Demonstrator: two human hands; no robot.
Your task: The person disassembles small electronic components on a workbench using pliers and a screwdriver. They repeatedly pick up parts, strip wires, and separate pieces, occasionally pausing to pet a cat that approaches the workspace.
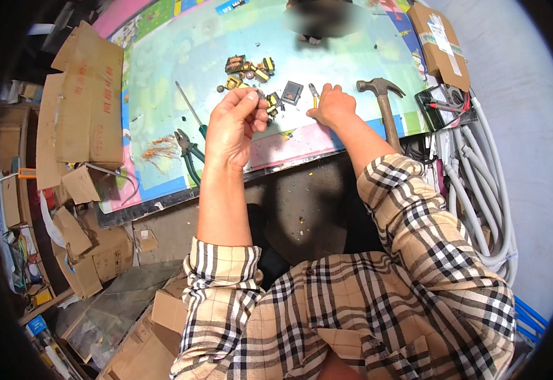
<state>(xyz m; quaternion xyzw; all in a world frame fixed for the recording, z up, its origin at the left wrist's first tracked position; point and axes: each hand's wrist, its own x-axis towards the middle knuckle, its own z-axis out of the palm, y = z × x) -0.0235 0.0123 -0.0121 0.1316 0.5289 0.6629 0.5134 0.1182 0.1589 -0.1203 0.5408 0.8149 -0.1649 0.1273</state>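
Note:
My left hand [233,123] is raised over the near part of the table, its thumb and fingers pinched together. Whatever sits between the fingertips is too small or hidden to name. Beyond it lies a cluster of yellow-and-black coil parts [260,75], some with copper windings; more yellow-and-black pieces [272,103] show beside the fingers. My right hand [335,106] rests low at the table, fingers curled and thumb out, closed around the handle end of small yellow-handled cutters [315,94]. Between the hands is a dark square case [292,92].
A claw hammer [385,109] lies right of my right hand. To the left are a screwdriver [190,101], green-handled pliers [191,155] and loose copper wire [160,149]. Cardboard boxes [92,95] flank the table; a meter [438,107] and grey hoses [479,183] are at right.

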